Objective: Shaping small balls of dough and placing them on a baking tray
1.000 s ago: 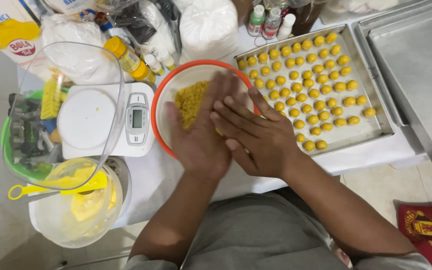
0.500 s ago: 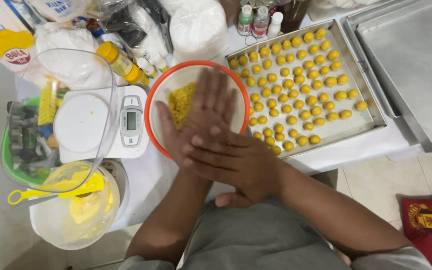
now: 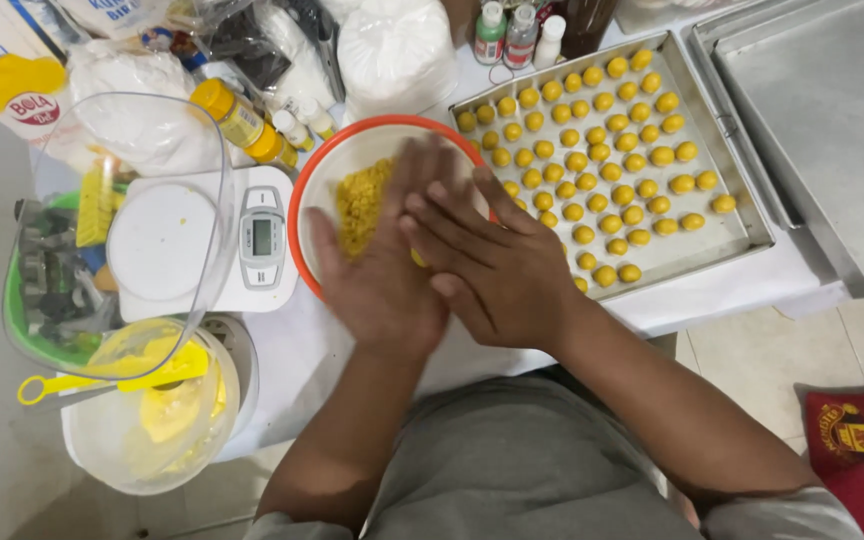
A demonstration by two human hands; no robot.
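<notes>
I am pressing my two hands together, palm against palm, just above the near edge of the orange-rimmed bowl [image 3: 304, 190]. My left hand [image 3: 384, 270] is lying underneath with the palm up and the fingers stretched toward the far side, and my right hand [image 3: 497, 265] is lying across it with the fingers spread and pointing to the left. Both hands are flat, not clenched. Between the palms a small piece of yellow dough [image 3: 418, 259] is showing at the edge; most of it is hidden, so I cannot tell its shape.

In the bowl, crumbly yellow dough [image 3: 360, 205] is lying on the left side, partly covered by my left fingers. To the right of the bowl, the metal baking tray [image 3: 727, 240] is carrying many small yellow dough balls [image 3: 592, 160] in rows; the near right part of the tray is bare. A second metal tray [image 3: 822, 110] is standing just beside it, further to the right.

To the left of the bowl, a white kitchen scale [image 3: 202, 240] is sitting on the tabletop [image 3: 292, 350], and a clear mixing bowl [image 3: 117, 230] is leaning over it. Nearer to me on the left, a clear plastic container [image 3: 152, 430] is holding yellow mixture, and a yellow spatula [image 3: 102, 375] is resting across it. On the far side, a yellow bottle [image 3: 242, 120], white bags [image 3: 397, 50] and some small bottles [image 3: 517, 30] are standing.
</notes>
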